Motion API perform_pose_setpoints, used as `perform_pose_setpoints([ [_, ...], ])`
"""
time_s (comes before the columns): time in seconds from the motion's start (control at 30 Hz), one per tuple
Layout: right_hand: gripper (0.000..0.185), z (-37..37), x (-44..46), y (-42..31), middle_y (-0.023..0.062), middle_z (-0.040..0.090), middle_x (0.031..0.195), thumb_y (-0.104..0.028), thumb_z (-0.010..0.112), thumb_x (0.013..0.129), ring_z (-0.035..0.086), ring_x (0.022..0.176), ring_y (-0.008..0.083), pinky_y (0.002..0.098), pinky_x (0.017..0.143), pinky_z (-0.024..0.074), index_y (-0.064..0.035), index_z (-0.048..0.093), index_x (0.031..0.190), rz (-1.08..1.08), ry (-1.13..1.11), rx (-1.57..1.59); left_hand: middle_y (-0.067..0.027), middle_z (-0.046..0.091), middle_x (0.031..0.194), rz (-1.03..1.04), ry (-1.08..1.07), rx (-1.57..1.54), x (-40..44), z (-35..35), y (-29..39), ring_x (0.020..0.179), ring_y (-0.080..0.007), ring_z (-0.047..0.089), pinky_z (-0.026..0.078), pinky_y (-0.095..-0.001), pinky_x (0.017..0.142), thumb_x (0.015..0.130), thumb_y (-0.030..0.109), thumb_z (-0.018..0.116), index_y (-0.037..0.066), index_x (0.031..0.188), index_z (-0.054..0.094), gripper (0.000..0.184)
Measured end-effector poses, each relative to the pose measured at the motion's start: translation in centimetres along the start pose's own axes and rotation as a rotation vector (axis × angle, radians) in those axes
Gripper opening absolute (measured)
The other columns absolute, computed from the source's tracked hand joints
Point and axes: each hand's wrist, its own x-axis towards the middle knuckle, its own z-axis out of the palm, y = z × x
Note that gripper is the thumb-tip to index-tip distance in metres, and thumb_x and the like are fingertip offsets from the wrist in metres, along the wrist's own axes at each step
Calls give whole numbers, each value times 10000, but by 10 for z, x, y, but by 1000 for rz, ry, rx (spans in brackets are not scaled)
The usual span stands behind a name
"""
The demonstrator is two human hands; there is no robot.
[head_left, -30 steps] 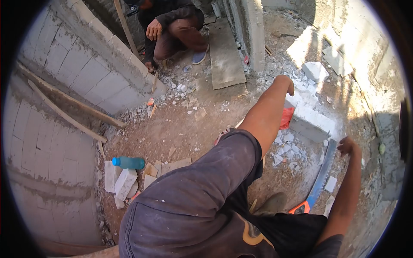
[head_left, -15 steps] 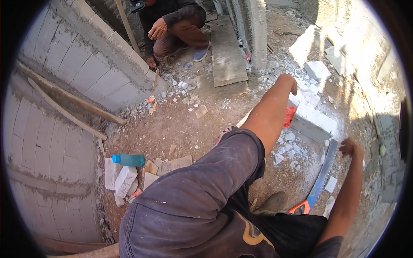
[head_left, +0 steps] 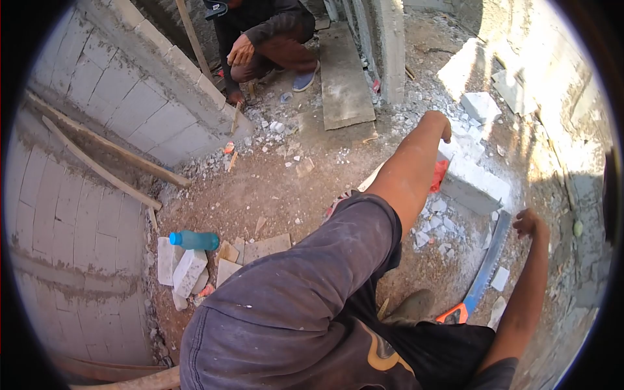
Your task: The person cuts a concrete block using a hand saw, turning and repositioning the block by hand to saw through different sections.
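My left hand is bent down at the wrist by the far end of a white lightweight concrete block; its fingers are mostly hidden. Beyond the block's near end, my right hand hangs with loosely bent, parted fingers and nothing visible in it. Just left of it lies a handsaw, its blade tip close to the block and its orange handle near my shoe. Something red and plastic-like shows against the block's left side. White block chips are scattered around.
A co-worker crouches at the back left, beside a flat board. A blue bottle lies on block offcuts at left. Wooden poles lean by the grey block wall. Another white block sits farther back.
Both my hands, the block and the saw look the same. The co-worker has shifted slightly, with the lower hand a little farther right and the head lower in view.
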Motion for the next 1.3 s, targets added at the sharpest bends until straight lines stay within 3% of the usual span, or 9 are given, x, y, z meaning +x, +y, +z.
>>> perform_pose_setpoints([
  [0.7,530,2,-11,-11,181,746,871,-130,731,859,764,734,271,391,549,554,40,570,1335,-18,15,-32,-81,678,1320,-18,29,5,-11,0,2,1186,-262,661,515,-385,1006,818,573,733,155,1276,705,621],
  [0.8,587,1,-16,-15,170,756,952,-209,719,877,767,770,250,397,595,567,-6,537,1397,-9,-23,-100,-102,634,1383,-7,59,-10,-33,-6,5,1245,-276,627,494,-383,1047,821,538,740,151,1273,706,596],
  [0.83,587,1,-17,-16,168,756,966,-213,715,882,767,777,253,395,609,569,-15,535,1405,-3,-27,-112,-85,642,1374,28,7,23,-25,-7,2,1128,-229,679,537,-414,969,864,577,689,126,1351,644,666],
  [0.87,588,1,-18,-17,166,756,980,-217,711,886,767,784,256,393,622,571,-25,533,1413,2,-31,-123,-85,636,1380,33,24,45,-19,-5,0,1125,-230,680,543,-421,959,877,573,679,111,1367,626,675],
  [1.03,375,6,-15,-11,160,750,921,-199,698,883,758,739,237,381,670,584,11,659,1191,-12,47,-104,-99,651,1356,39,-28,12,-11,-6,-2,1060,-227,709,553,-451,904,902,543,659,19,1327,632,675],
  [1.07,385,7,-12,-10,155,749,922,-200,694,881,756,744,236,389,699,586,18,655,1196,12,29,-94,-87,707,1231,13,-14,-32,-1,-2,-4,1041,-233,698,539,-403,924,864,548,701,78,1270,689,622],
  [1.17,439,4,-16,-16,149,751,943,-211,684,884,757,775,241,398,741,586,9,635,1261,53,-12,-152,-106,700,1246,11,-45,-36,-2,-5,-3,1017,-230,704,546,-417,902,874,545,693,73,1306,667,641],
  [1.27,391,8,-13,-11,155,764,995,-272,719,874,738,904,277,434,821,566,-29,695,1180,82,33,-92,-110,696,1253,21,-43,-40,-4,-4,-2,1005,-225,708,549,-411,898,880,542,687,82,1337,647,650],
  [1.3,402,8,-13,-11,154,759,995,-253,703,876,744,874,267,425,803,572,-18,679,1200,75,26,-104,-110,694,1259,10,-52,-31,-3,-5,-2,1006,-222,707,550,-410,900,882,545,684,88,1342,645,649],
])
